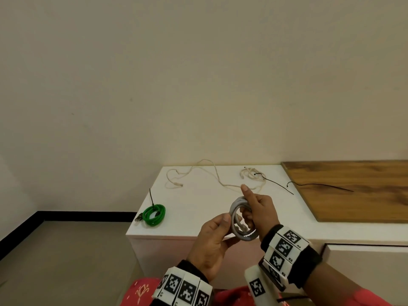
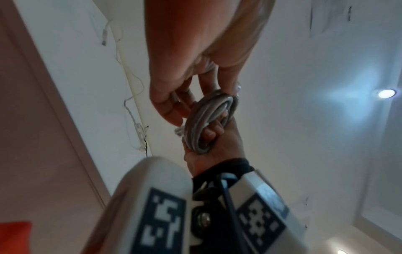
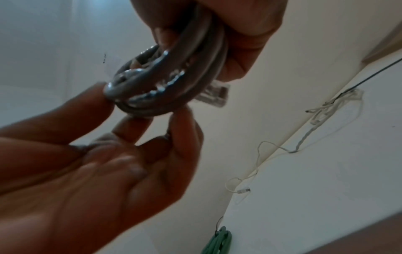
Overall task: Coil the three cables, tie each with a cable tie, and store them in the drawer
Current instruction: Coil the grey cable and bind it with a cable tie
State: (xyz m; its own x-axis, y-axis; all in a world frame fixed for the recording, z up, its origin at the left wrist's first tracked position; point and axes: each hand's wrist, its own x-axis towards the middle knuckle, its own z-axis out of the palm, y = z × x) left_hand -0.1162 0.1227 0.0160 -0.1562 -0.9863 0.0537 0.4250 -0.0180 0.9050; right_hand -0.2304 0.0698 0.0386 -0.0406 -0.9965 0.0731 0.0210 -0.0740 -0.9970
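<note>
Grey cable coil (image 1: 242, 221) gripped by both hands, R index up.

Three cables: a grey coil (image 1: 242, 236) between the fingers, a green coil (image 1: 154, 214) well left of them, a loose cream cable (image 1: 216, 173) beyond the fingertips.

Three black cable ties, probably, thin as they look: first tie (image 1: 150, 196) on the green coil, second tie (image 1: 278, 185) and third tie (image 1: 320, 185) beyond and right of the fingers.

Two hands, left hand (image 1: 212, 241) and right hand (image 1: 260, 208), both gripping the grey coil.
</note>
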